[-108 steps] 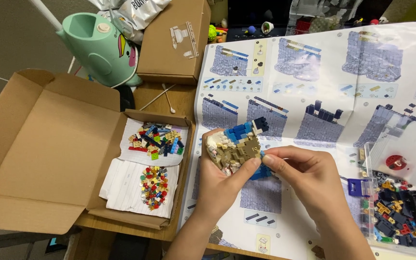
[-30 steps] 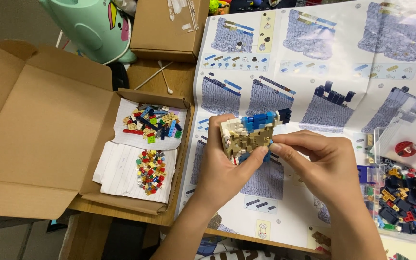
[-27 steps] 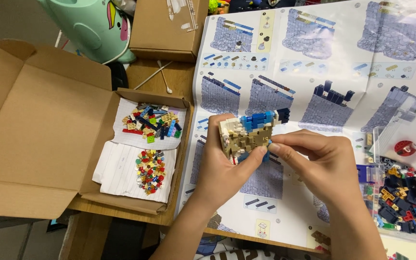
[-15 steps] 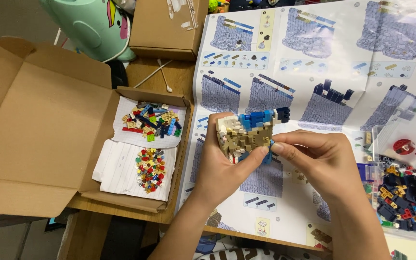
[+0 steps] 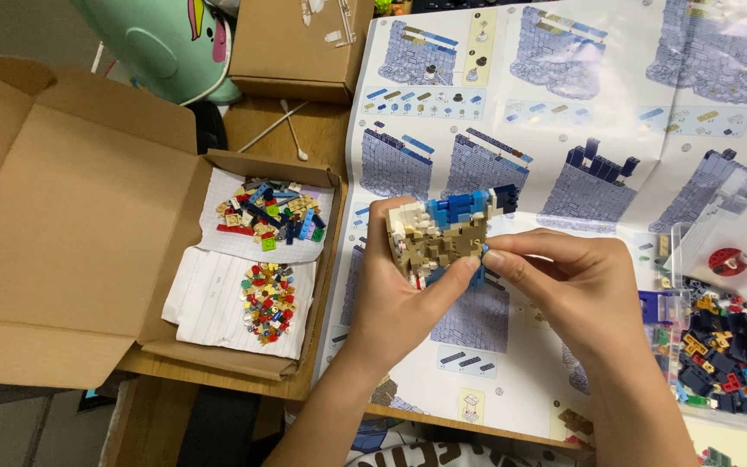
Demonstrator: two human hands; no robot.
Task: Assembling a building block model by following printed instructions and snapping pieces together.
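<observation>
Both left hand (image 5: pixel 399 298) and right hand (image 5: pixel 577 290) clamped on brick model (image 5: pixel 443 233), above instruction sheet (image 5: pixel 616 130), well right of cardboard box (image 5: pixel 71 233).

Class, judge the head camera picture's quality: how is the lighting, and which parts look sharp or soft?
Head view: even light, soft shadows, no glare; the brick model, left hand and right hand sharp; the instruction sheet readable; cardboard box slightly softer at the edges.

An open cardboard box (image 5: pixel 71 225) holds 2 paper sheets (image 5: pixel 218 303) with small coloured bricks (image 5: pixel 271 211). A large instruction sheet (image 5: pixel 581 130) covers the table. A clear tray (image 5: pixel 719 346) holds dark bricks. 2 cotton swabs (image 5: pixel 291 130) lie near a mint-green toy (image 5: pixel 162 43).
</observation>
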